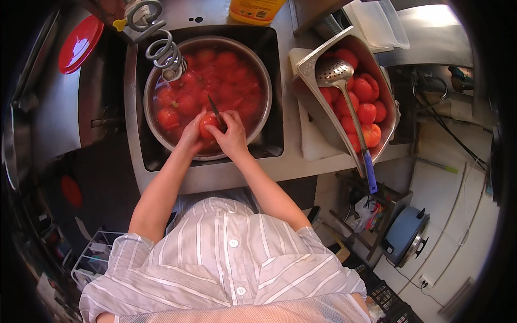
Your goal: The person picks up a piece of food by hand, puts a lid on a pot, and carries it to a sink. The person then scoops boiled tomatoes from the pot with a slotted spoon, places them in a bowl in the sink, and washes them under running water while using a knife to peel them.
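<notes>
My left hand [191, 132] holds a red tomato [207, 124] over a large round metal basin [148, 115]. In my right hand [233, 135] is a small knife [213, 105], its dark blade pointing up and away from me; the thumb presses on the tomato. Reddish water fills the basin, with many tomatoes [168, 117] floating in it. The basin stands inside a sink [278, 93] set in a steel counter. Where the blade meets the tomato is partly hidden by my fingers.
To the right, a deep steel pan [319, 107] holds more tomatoes [366, 113], with a perforated skimmer [337, 74] laid across it, its blue handle overhanging the front. A coiled spring faucet [163, 50] hangs over the basin's far left. Behind the sink stands a yellow container [254, 10].
</notes>
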Tool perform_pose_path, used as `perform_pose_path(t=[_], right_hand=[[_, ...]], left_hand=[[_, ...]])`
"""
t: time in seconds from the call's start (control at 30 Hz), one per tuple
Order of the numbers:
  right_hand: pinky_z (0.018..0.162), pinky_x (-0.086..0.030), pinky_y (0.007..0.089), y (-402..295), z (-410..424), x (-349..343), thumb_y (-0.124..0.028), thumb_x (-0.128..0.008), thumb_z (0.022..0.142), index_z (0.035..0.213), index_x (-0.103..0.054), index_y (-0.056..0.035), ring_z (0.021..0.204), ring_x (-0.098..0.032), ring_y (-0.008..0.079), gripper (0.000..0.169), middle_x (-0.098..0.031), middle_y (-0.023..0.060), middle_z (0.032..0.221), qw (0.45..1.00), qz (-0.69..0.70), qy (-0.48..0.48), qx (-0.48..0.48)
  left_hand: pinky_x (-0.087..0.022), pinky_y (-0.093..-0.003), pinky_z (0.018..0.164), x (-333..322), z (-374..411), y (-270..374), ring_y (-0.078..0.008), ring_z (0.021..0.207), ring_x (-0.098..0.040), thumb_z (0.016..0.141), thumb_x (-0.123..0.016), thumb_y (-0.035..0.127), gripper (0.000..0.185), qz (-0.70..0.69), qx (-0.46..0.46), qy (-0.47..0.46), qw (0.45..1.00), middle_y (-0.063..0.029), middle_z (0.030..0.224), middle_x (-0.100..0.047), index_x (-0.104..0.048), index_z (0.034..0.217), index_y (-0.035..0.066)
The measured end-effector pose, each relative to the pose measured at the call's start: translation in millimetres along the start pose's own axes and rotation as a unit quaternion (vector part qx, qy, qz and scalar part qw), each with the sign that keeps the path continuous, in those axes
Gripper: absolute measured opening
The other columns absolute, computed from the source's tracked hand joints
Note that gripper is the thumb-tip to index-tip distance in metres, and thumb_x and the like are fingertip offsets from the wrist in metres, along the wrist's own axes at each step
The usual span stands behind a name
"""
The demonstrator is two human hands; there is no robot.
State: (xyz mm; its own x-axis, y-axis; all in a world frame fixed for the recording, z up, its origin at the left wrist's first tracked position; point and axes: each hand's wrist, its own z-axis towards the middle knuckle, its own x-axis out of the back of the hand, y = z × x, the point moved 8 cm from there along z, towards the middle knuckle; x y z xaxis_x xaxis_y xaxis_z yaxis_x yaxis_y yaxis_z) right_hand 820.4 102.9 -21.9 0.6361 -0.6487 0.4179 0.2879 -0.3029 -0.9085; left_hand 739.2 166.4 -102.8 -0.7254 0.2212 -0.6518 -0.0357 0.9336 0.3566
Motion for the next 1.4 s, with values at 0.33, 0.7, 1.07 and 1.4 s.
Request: perform_pose_path(t=[0.33,0.7,1.07,1.4], right_hand=[[0.062,-0.045,0.0324,-7,-10,-8,-0.008,-0.064,0.073,0.082,-0.057,-0.0004,0.072,-0.055,0.0263,0.013,-0.052,0.0106,0.082,0.994,-0.049,0.067,0.073],[0.074,-0.044,0.0378,36,-4,18,-0.011,-0.061,0.074,0.097,-0.057,-0.0016,0.088,-0.055,0.032,0.024,-0.055,0.0154,0.089,0.988,-0.134,0.072,-0.027],[0.07,-0.047,0.0343,106,-11,-18,-0.017,-0.058,0.077,0.085,-0.06,-0.0011,0.077,-0.061,0.0293,0.018,-0.063,0.014,0.077,0.974,-0.026,-0.068,-0.213],[0.065,-0.045,0.0281,107,-4,-3,-0.019,-0.054,0.082,0.091,-0.06,-0.0012,0.068,-0.06,0.017,0.021,-0.064,0.0094,0.072,0.956,-0.021,-0.085,-0.281]], left_hand=[[-0.044,-0.0271,0.071,27,18,16,-0.0129,0.08,-0.054,0.092,-0.041,0.02,0.021,0.01,-0.141,0.136,0.981,-0.0049,0.09,-0.057,-0.054,0.098,0.005],[-0.049,-0.0482,0.076,110,32,20,-0.0316,0.103,-0.048,0.086,-0.038,0.015,0.036,0.171,-0.051,0.315,0.932,-0.0132,0.113,-0.05,-0.043,0.121,0.008],[-0.044,-0.0407,0.082,90,106,20,-0.037,0.092,-0.055,0.076,-0.056,0.031,0.038,0.771,-0.039,0.178,0.61,-0.0237,0.101,-0.056,-0.057,0.098,-0.001],[-0.048,-0.0336,0.067,50,71,-46,-0.0229,0.08,-0.062,0.077,-0.059,0.033,0.041,0.458,0.228,0.07,0.857,-0.0166,0.096,-0.062,-0.061,0.097,-0.002]])
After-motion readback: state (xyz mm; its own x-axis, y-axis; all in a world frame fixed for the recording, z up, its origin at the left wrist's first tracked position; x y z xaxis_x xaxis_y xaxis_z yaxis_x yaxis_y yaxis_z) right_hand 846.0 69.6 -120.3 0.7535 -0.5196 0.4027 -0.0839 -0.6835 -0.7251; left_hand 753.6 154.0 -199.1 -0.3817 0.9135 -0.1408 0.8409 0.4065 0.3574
